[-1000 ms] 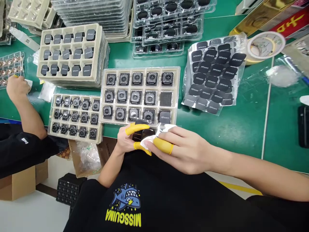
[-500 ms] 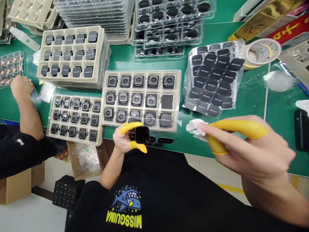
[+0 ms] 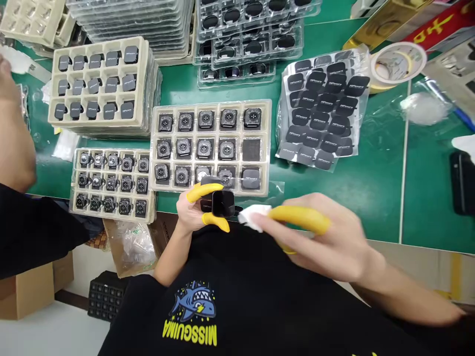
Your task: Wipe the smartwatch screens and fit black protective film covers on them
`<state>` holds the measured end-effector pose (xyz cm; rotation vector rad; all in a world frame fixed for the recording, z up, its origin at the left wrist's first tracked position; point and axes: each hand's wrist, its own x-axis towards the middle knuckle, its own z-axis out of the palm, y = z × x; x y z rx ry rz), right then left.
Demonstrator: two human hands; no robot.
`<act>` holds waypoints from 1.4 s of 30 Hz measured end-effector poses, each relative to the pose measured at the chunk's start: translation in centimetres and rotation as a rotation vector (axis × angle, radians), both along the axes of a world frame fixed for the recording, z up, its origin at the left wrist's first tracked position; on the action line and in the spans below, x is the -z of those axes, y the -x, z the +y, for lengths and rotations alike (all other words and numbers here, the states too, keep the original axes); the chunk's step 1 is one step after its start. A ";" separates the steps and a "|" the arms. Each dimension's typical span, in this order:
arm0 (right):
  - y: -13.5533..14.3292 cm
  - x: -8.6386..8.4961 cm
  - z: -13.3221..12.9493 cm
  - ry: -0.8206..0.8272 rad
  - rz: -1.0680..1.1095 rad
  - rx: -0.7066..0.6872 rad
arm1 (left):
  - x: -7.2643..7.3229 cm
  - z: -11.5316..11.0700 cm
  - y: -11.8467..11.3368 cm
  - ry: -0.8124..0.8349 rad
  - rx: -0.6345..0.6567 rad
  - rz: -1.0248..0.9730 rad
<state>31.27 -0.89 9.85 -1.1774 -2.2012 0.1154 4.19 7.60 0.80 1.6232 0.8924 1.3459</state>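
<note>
Between the yellow-capped thumb and finger of my left hand (image 3: 191,207) is a black square smartwatch body (image 3: 223,203), its dark screen facing up. My right hand (image 3: 322,235), also wearing yellow finger cots, pinches a crumpled white wipe (image 3: 256,217) just to the right of the watch; a small gap seems to lie between them. Beyond my left hand sits a cream tray (image 3: 269,148) of watch bodies, mostly back side up. One compartment at its right holds only a dark square pad (image 3: 251,150). Part of the tray's front edge is hidden by my left hand.
A smaller watch tray (image 3: 152,178) lies to the left, with stacked trays of black squares (image 3: 146,89) behind it. Black labelled stickers (image 3: 321,121) on sheets and a tape roll (image 3: 399,64) are at right. A co-worker's arm (image 3: 15,143) reaches in from the left.
My right hand has moved left with the wipe, close to the watch. My left hand keeps hold of the watch. The co-worker's arm has come nearer and higher, and the view has shifted slightly.
</note>
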 end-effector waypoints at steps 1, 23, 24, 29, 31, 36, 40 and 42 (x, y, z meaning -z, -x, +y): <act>0.4 -0.2 0.2 -0.006 -0.023 -0.039 | -0.2 0.0 0.0 -0.014 0.010 0.001; 2.1 -3.1 3.4 -0.170 -0.069 -0.234 | -0.8 -0.1 0.3 0.006 0.078 -0.113; 2.3 -3.2 3.5 -0.162 -0.071 -0.270 | -0.9 -0.1 0.3 0.012 0.084 -0.106; 2.5 -2.9 4.0 -0.196 -0.058 -0.185 | -1.0 -0.1 0.3 0.009 0.051 -0.062; 2.3 -2.7 4.0 -0.201 -0.056 -0.166 | -0.9 -0.1 0.3 -0.008 0.039 -0.083; 2.5 -2.5 3.8 -0.161 -0.063 -0.296 | -0.7 -0.1 0.3 -0.041 0.051 -0.121; 3.0 -2.0 3.7 -0.122 -0.091 -0.363 | -1.0 0.0 0.3 -0.054 0.035 -0.088; 3.3 -1.7 3.9 -0.122 -0.090 -0.379 | -1.1 0.0 0.4 -0.058 0.030 -0.073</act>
